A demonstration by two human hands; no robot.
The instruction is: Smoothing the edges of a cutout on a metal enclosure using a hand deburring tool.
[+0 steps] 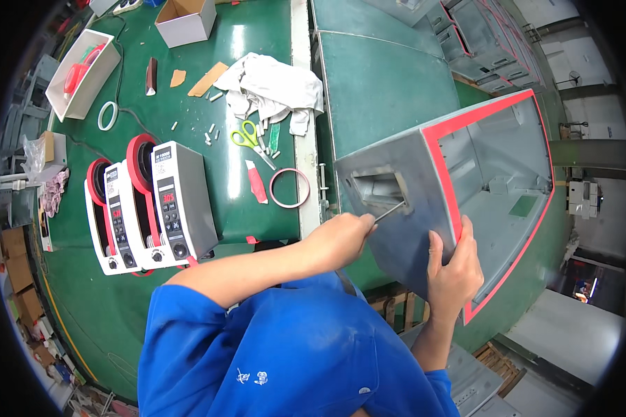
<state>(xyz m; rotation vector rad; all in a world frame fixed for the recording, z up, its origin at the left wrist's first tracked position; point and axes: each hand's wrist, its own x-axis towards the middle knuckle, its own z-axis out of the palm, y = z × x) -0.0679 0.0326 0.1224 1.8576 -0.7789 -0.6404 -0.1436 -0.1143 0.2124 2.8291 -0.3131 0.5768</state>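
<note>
A grey sheet-metal box (409, 240) lies tilted in front of me, its open side rimmed with red tape (444, 167). A recessed rectangular opening (381, 191) is cut in the wall facing my left. My left hand (342, 240) is closed around a thin metal tool (389, 213); its slim shaft reaches the lower edge of that opening. The handle is hidden in my fingers, so its exact kind cannot be told. With my right hand (455, 267) I grip the box's taped edge, thumb on the outer wall and fingers over the rim.
On the green table (247, 35) stand two tape dispensers (182, 194) with red rolls. Beyond are a white cloth (271, 87), green-handled scissors (247, 137), a red-handled cutter (256, 182), a tape ring (289, 187), a white tray (83, 73) and a cardboard box (186, 24). More metal boxes (483, 35) stand far right.
</note>
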